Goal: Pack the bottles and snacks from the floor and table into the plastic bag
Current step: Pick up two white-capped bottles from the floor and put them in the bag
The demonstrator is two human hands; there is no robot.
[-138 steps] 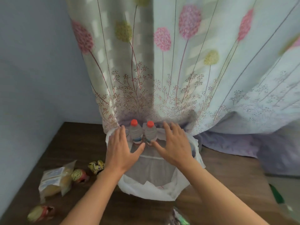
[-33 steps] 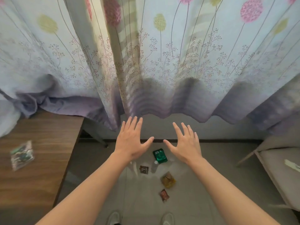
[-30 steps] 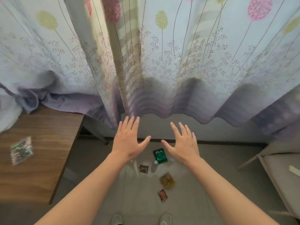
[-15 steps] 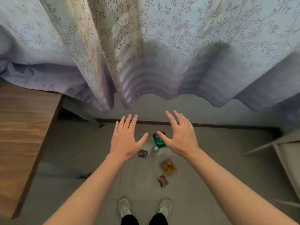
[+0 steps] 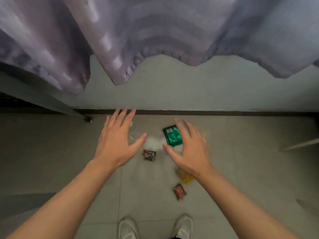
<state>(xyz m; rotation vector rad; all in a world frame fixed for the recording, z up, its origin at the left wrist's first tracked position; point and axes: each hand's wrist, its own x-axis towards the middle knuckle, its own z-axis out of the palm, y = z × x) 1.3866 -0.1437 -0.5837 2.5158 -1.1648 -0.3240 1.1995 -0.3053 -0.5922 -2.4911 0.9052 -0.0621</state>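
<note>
While both arms reach forward over the tiled floor [image 5: 51, 152], the left hand [image 5: 117, 144] and the right hand [image 5: 188, 152] hover palm down in the middle of the frame, fingers spread and straight, holding nothing. A green packet [image 5: 172, 138] lies on the floor just left of the right hand's fingers, which overlap its right edge; whether they touch it cannot be told. Between the two thumbs sits a pale shape [image 5: 152, 144], too blurred to identify. A small dark packet [image 5: 149, 154] lies just below it. A yellow packet [image 5: 184, 176] shows under the right wrist, with a red packet [image 5: 179, 191] below that. White shoes [image 5: 128, 228] stand at the bottom edge, and a curtain [image 5: 155, 31] fills the top.
</note>
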